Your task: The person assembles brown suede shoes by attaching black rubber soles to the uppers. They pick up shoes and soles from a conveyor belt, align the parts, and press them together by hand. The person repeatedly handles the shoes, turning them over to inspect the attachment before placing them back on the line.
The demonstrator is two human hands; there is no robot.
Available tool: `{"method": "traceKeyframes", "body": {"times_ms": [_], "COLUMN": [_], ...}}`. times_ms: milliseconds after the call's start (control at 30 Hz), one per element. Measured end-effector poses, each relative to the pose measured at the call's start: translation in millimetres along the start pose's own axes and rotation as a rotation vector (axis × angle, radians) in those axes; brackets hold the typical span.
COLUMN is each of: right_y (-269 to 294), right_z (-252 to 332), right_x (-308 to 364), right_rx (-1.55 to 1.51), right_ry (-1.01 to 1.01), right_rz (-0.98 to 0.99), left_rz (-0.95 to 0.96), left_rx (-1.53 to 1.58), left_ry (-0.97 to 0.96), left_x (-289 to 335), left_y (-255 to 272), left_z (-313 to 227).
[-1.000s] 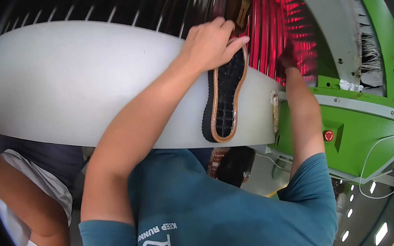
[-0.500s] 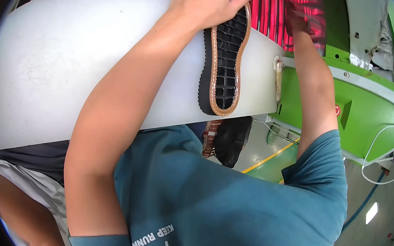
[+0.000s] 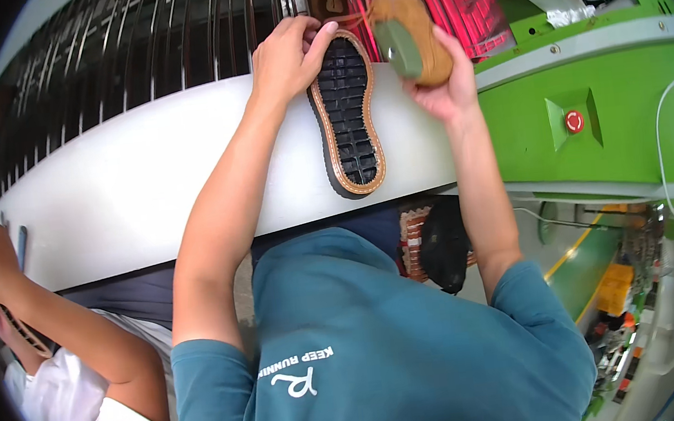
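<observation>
Left hand (image 3: pixel 284 60), just before 12 o'clock from view centre: thumb and fingers curled at the top end of the black sole (image 3: pixel 349 119); can't tell if pinching or just resting. Sole's at 12, over the white surface (image 3: pixel 186 177), tan rim up. Right hand (image 3: pixel 451 87), between 1 and 2, gripping brown shoe (image 3: pixel 426 28) with green patch (image 3: pixel 398 48). Red button (image 3: pixel 574 121) between 2 and 3.
</observation>
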State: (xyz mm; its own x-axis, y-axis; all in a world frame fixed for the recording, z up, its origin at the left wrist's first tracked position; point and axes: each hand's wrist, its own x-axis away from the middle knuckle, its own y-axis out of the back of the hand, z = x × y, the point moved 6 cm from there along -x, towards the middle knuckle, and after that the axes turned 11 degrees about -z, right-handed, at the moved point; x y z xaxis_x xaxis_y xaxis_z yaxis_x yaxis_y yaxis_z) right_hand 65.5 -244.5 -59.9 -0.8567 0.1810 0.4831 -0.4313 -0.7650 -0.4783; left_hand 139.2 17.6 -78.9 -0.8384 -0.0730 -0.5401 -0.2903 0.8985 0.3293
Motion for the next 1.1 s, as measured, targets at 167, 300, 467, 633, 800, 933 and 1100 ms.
{"method": "traceKeyframes", "body": {"times_ms": [167,300,467,633,800,933,1100], "right_y": [4.4,22.3,43.5,62.2,55.4,49.6,48.2], "right_z": [-33.0,-50.2,-61.4,-61.5,-41.9,-54.2,-37.0], "right_x": [88.7,114.7,126.2,117.9,149.1,171.6,189.9], "right_rx": [-0.029,-0.072,-0.14,-0.009,0.1,0.019,0.123], "right_ry": [0.14,0.131,0.17,0.313,0.731,0.835,1.092], "right_rz": [0.205,0.329,0.496,0.482,0.247,0.272,0.02], "left_rz": [-0.053,0.12,0.371,0.318,0.387,0.388,0.389], "left_rx": [0.096,0.609,0.921,0.993,0.652,0.546,0.599], "left_ry": [-0.01,0.142,0.191,0.162,-0.07,-0.244,-0.126], "left_x": [2.2,1.6,1.3,14.4,52.3,61.7,75.8], "left_y": [6.9,-4.2,-5.5,1.4,2.4,7.5,11.8], "left_z": [-17.9,-47.2,-149.5,-207.7,-219.8,-238.3,-234.6]}}
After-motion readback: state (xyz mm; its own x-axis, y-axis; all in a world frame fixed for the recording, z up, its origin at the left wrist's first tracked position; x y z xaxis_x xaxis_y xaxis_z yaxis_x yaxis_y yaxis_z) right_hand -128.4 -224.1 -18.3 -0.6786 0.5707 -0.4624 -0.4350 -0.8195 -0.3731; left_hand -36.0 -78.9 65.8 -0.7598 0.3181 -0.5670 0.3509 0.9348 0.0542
